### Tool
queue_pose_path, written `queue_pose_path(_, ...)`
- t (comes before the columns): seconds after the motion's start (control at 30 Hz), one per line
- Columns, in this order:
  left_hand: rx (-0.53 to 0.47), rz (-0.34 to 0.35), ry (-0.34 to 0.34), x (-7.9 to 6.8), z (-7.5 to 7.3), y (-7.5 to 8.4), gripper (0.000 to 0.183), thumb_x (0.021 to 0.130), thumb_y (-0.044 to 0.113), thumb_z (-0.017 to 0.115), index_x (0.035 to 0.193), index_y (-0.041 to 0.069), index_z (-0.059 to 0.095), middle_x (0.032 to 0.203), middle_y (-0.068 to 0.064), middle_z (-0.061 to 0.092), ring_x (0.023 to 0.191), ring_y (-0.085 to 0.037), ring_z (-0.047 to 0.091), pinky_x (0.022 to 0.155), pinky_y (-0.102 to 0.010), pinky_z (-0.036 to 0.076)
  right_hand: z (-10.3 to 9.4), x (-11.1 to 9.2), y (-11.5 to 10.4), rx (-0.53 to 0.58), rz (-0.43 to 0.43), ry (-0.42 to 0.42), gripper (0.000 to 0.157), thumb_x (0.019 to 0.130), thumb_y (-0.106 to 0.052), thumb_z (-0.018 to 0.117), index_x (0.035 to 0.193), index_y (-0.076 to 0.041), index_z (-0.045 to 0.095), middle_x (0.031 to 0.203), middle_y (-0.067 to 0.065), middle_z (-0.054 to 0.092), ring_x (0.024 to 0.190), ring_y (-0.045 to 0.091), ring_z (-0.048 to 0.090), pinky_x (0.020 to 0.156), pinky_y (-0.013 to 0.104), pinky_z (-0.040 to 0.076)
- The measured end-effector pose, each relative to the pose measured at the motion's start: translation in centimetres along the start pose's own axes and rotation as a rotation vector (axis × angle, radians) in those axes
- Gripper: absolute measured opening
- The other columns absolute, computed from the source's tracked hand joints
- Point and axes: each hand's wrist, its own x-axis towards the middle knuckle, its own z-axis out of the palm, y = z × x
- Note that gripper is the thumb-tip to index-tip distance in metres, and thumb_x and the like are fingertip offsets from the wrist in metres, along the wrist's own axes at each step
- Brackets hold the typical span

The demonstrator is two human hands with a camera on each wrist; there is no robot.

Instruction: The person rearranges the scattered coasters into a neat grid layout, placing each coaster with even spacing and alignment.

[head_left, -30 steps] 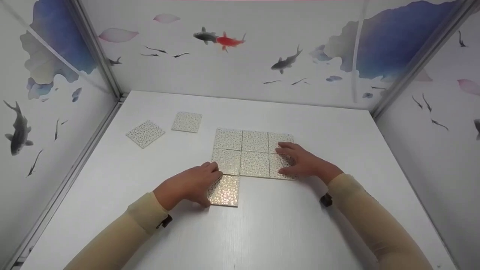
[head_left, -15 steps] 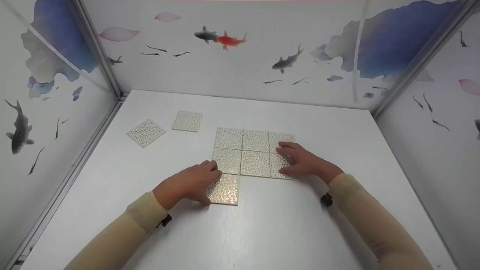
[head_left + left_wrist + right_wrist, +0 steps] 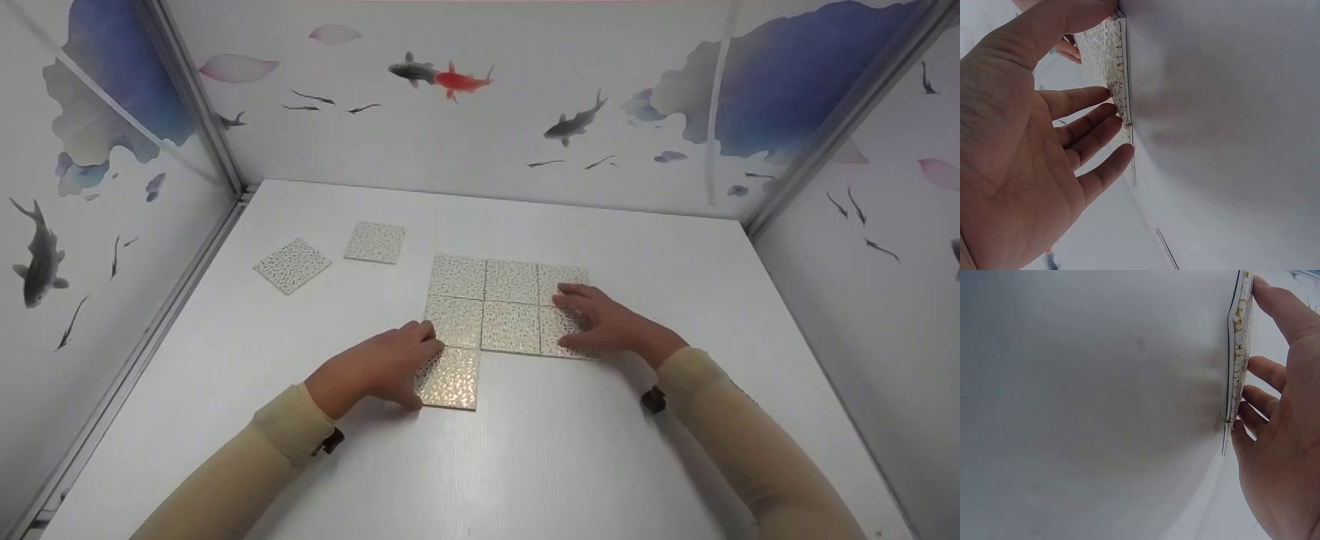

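Note:
Six speckled square tiles (image 3: 511, 326) lie edge to edge in a block of two rows on the table. A seventh, glossy gold-flecked tile (image 3: 454, 381) lies flush below the block's near left tile. At its left side is my left hand (image 3: 373, 367), with fingertips along the edge and the thumb at the near corner. The left wrist view shows those fingers loosely extended against the tile edge (image 3: 1121, 67). My right hand (image 3: 611, 321) rests spread fingertips on the block's right column; in the right wrist view they touch the top beside the tile's side edge (image 3: 1237, 354).
Two separate tiles lie at the back left: one turned like a diamond (image 3: 292, 266), one nearly square to the block (image 3: 375, 243). The white table (image 3: 570, 465) is enclosed by walls (image 3: 480, 150) printed with fish. Both wrists wear small black devices.

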Motion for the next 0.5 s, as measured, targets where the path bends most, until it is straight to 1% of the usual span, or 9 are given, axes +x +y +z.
queue_pose_path(0.13, -0.009, -0.002, 0.007, 0.04, 0.09, -0.05, 0.087, 0.08, 0.033, 0.1, 0.152, 0.005, 0.061, 0.14, -0.009, 0.055, 0.125, -0.025, 0.055, 0.108, -0.044, 0.055, -0.02, -0.09, 0.04, 0.017, 0.001, 0.002, 0.091, 0.098, -0.051, 0.084, 0.172, -0.017, 0.043, 0.183, 0.007, 0.021, 0.169, 0.038, 0.014, 0.131, 0.066, 0.024)
queue_pose_path(0.3, -0.014, 0.022, 0.02, -0.05, 0.15, -0.23, 0.083, 0.079, 0.032, 0.098, 0.149, 0.005, 0.062, 0.136, -0.008, 0.055, 0.12, -0.023, 0.054, 0.105, -0.042, 0.056, -0.06, -0.24, -0.06, 0.022, -0.007, 0.002, 0.089, 0.099, -0.05, 0.084, 0.171, -0.018, 0.043, 0.183, 0.007, 0.022, 0.169, 0.037, 0.014, 0.131, 0.066, 0.025)
queue_pose_path(0.4, -0.049, 0.049, 0.028, -0.2, -0.04, -0.45, 0.083, 0.079, 0.032, 0.099, 0.148, 0.004, 0.062, 0.134, -0.008, 0.054, 0.119, -0.023, 0.051, 0.103, -0.042, 0.055, -0.07, -0.25, -0.08, 0.019, -0.008, 0.003, 0.089, 0.099, -0.051, 0.083, 0.171, -0.018, 0.044, 0.183, 0.007, 0.022, 0.169, 0.037, 0.014, 0.131, 0.066, 0.025)
queue_pose_path(0.5, -0.108, 0.055, 0.043, -0.32, -0.21, -0.94, 0.086, 0.08, 0.033, 0.1, 0.15, 0.004, 0.061, 0.134, -0.007, 0.053, 0.119, -0.022, 0.05, 0.103, -0.041, 0.055, -0.09, -0.19, -0.03, 0.012, -0.01, 0.004, 0.09, 0.098, -0.053, 0.083, 0.172, -0.019, 0.043, 0.182, 0.007, 0.022, 0.169, 0.038, 0.015, 0.13, 0.067, 0.025)
